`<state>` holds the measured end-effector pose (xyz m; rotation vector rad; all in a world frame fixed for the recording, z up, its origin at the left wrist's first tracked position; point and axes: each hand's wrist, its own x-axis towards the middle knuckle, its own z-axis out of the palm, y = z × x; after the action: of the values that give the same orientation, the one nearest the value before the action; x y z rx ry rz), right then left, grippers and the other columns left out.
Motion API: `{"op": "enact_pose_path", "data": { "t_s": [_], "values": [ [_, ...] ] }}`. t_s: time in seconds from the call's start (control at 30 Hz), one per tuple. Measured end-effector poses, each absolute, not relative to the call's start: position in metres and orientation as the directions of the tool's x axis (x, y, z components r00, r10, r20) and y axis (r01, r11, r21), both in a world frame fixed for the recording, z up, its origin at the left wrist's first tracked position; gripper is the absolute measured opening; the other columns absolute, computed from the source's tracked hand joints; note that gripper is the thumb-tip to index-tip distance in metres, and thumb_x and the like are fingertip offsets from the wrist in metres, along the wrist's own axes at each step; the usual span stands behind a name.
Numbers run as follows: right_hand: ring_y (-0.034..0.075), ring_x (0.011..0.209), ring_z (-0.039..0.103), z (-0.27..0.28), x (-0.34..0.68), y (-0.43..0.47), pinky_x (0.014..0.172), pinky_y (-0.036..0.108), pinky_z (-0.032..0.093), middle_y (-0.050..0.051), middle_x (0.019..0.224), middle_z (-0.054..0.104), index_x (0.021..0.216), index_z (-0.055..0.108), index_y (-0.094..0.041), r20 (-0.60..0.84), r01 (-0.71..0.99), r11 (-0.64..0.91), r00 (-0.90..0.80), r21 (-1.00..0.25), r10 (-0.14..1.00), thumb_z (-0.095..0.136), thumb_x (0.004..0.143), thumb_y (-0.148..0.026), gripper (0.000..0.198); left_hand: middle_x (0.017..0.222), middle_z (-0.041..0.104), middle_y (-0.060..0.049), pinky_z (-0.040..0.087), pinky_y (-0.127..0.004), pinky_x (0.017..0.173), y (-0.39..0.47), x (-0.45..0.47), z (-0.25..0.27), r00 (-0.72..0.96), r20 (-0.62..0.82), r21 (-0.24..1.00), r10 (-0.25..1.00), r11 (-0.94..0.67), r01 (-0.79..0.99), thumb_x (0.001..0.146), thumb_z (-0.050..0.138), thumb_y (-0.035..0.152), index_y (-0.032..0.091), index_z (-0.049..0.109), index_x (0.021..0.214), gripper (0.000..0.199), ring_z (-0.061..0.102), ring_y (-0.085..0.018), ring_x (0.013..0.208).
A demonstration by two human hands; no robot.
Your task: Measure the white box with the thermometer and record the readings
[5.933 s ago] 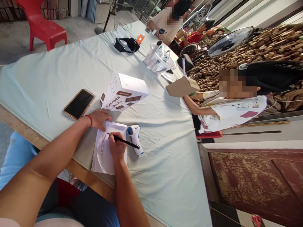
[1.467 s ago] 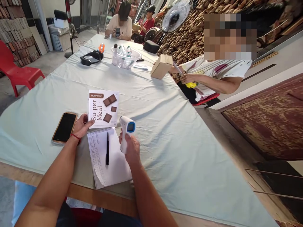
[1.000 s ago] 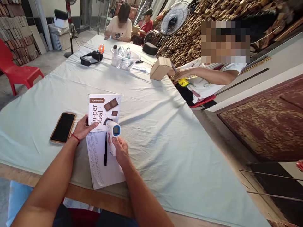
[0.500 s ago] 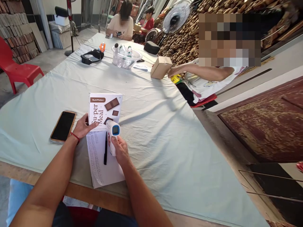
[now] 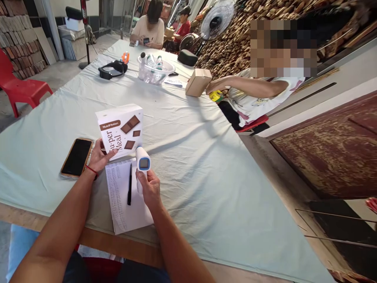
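My left hand (image 5: 100,155) grips the lower left corner of a white box (image 5: 125,127) printed "NutriMotion" and "Su-per Meal" with brown chocolate pieces. The box is tilted, its front face towards me. In my right hand (image 5: 150,186) is a white infrared thermometer (image 5: 143,165) with a blue-rimmed screen, its front end close to the box's lower right corner; whether they touch I cannot tell. Below the box lie sheets of paper (image 5: 132,218) with handwritten columns on the left, and a black pen (image 5: 129,184) rests on them. Beside my left hand lies a smartphone (image 5: 76,157) in an orange-edged case.
Farther along the cloth-covered table (image 5: 206,204) are a black headset (image 5: 112,70), an orange tape dispenser (image 5: 125,57), a basket of bottles (image 5: 167,71) and a cardboard box (image 5: 198,82). A person (image 5: 259,88) sits on the right by that box. Two others sit at the back near fans.
My left hand has tilted the white box and shifted it to the left, its top edge now showing. The thermometer's front end has moved from over the box's face to its lower right corner.
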<state>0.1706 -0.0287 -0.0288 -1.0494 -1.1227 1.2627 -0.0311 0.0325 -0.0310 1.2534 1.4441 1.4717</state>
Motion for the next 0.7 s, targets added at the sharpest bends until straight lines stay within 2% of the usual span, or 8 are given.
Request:
{"op": "enact_pose_path", "data": {
  "t_s": [0.17, 0.23, 0.3, 0.4, 0.5, 0.6, 0.7],
  "values": [
    [0.015, 0.069, 0.052, -0.029, 0.173, -0.030, 0.067, 0.028, 0.044, 0.000, 0.074, 0.059, 0.088, 0.065, -0.020, 0.061, -0.060, 0.059, -0.023, -0.996, 0.998, 0.066, 0.077, -0.058, 0.040, 0.123, 0.063, -0.013, 0.056, -0.040, 0.086, 0.035, -0.037, -0.031, -0.354, 0.238, 0.968, 0.904, -0.192, 0.160, 0.063, 0.082, 0.055, 0.020, 0.046, 0.120, 0.075, 0.064, -0.028, 0.110],
    [0.018, 0.076, 0.056, -0.030, 0.179, -0.025, 0.073, 0.031, 0.047, 0.003, 0.082, 0.064, 0.096, 0.067, -0.019, 0.087, 0.070, 0.085, 0.033, -0.994, 0.996, 0.065, 0.078, -0.057, 0.042, 0.126, 0.061, -0.014, 0.055, -0.040, 0.089, 0.035, -0.039, -0.031, -0.344, 0.259, 0.956, 0.903, -0.188, 0.227, 0.065, 0.081, 0.053, 0.019, 0.044, 0.124, 0.077, 0.063, -0.028, 0.111],
    [0.022, 0.088, 0.059, -0.034, 0.191, -0.018, 0.081, 0.035, 0.047, 0.007, 0.095, 0.068, 0.106, 0.067, -0.019, 0.149, 0.274, 0.108, 0.131, -0.956, 0.980, 0.065, 0.077, -0.057, 0.048, 0.126, 0.060, -0.015, 0.053, -0.041, 0.094, 0.035, -0.039, -0.032, -0.305, 0.293, 0.931, 0.906, -0.198, 0.305, 0.067, 0.080, 0.052, 0.018, 0.044, 0.128, 0.078, 0.061, -0.030, 0.115],
    [0.028, 0.100, 0.058, -0.041, 0.216, -0.005, 0.086, 0.040, 0.046, 0.012, 0.103, 0.068, 0.110, 0.068, -0.019, 0.219, 0.626, 0.045, 0.204, -0.779, 0.954, 0.062, 0.078, -0.059, 0.051, 0.128, 0.060, -0.014, 0.046, -0.043, 0.104, 0.037, -0.038, -0.037, -0.250, 0.332, 0.891, 0.910, -0.216, 0.400, 0.071, 0.078, 0.047, 0.018, 0.046, 0.131, 0.074, 0.055, -0.031, 0.124],
    [0.030, 0.101, 0.057, -0.048, 0.236, 0.002, 0.083, 0.040, 0.046, 0.014, 0.102, 0.066, 0.111, 0.068, -0.018, 0.158, 0.827, -0.084, 0.205, -0.556, 0.966, 0.060, 0.081, -0.055, 0.049, 0.132, 0.057, -0.014, 0.041, -0.044, 0.110, 0.040, -0.036, -0.041, -0.292, 0.356, 0.860, 0.888, -0.189, 0.473, 0.071, 0.078, 0.042, 0.019, 0.050, 0.130, 0.069, 0.048, -0.033, 0.132],
    [0.032, 0.099, 0.056, -0.050, 0.246, 0.004, 0.082, 0.042, 0.045, 0.016, 0.102, 0.064, 0.113, 0.067, -0.016, 0.108, 0.895, -0.157, 0.220, -0.417, 0.969, 0.061, 0.082, -0.050, 0.046, 0.119, 0.060, -0.011, 0.045, -0.041, 0.102, 0.040, -0.034, -0.042, -0.364, 0.337, 0.864, 0.868, -0.131, 0.487, 0.072, 0.077, 0.035, 0.019, 0.056, 0.120, 0.055, 0.055, -0.030, 0.118],
    [0.035, 0.104, 0.053, -0.049, 0.244, 0.000, 0.088, 0.048, 0.044, 0.020, 0.108, 0.061, 0.120, 0.063, -0.012, 0.197, 0.925, -0.131, 0.212, -0.357, 0.957, 0.063, 0.081, -0.049, 0.054, 0.088, 0.060, -0.003, 0.049, -0.036, 0.085, 0.037, -0.030, -0.040, -0.416, 0.262, 0.886, 0.871, -0.046, 0.461, 0.073, 0.074, 0.029, 0.020, 0.057, 0.101, 0.034, 0.060, -0.022, 0.088]
  ]
}}
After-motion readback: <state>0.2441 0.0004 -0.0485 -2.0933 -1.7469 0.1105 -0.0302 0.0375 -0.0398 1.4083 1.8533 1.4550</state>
